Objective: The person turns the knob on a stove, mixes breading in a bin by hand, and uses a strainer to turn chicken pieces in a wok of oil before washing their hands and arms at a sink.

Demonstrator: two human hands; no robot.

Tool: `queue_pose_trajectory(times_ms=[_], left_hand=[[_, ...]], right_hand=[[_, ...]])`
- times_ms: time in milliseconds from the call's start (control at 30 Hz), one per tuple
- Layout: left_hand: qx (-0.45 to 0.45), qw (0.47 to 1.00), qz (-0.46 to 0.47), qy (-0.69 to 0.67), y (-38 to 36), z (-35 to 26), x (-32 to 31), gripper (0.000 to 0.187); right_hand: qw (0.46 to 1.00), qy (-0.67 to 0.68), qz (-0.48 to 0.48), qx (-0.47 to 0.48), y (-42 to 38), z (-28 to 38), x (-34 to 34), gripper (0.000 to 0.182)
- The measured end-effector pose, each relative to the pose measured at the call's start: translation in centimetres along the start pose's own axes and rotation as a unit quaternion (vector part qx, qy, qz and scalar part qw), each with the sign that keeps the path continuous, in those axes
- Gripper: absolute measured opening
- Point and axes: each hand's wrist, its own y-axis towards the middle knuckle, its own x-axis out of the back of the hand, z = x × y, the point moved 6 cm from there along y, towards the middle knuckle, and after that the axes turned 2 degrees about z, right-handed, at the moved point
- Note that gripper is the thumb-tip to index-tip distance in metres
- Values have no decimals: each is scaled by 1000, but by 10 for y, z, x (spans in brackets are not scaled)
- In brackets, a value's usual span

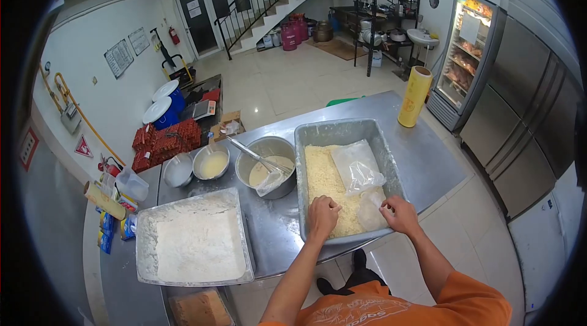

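Note:
A grey plastic tub (298,161) holds pale yellow crumbs (323,170). On the crumbs lies a clear plastic bag of white powder (358,164). Just below it is a smaller, crumpled translucent plastic bag (369,211). My right hand (402,214) pinches the edge of this smaller bag at the tub's right side. My left hand (323,217) is over the crumbs near the front left wall, fingers curled; whatever they hold, if anything, is hidden.
A tray of white flour (199,246) sits left of the tub. Behind it stand a metal bowl of batter with a whisk (260,158) and two smaller bowls (211,161). A yellow film roll (415,96) stands upright at the table's far right.

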Motion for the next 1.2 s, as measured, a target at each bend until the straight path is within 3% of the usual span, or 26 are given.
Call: queue_pose_trajectory(times_ms=[1200], left_hand=[[-12,995,-41,-88,2,3,-3,10]], right_hand=[[999,-29,-6,16,-6,-5,-1,22]])
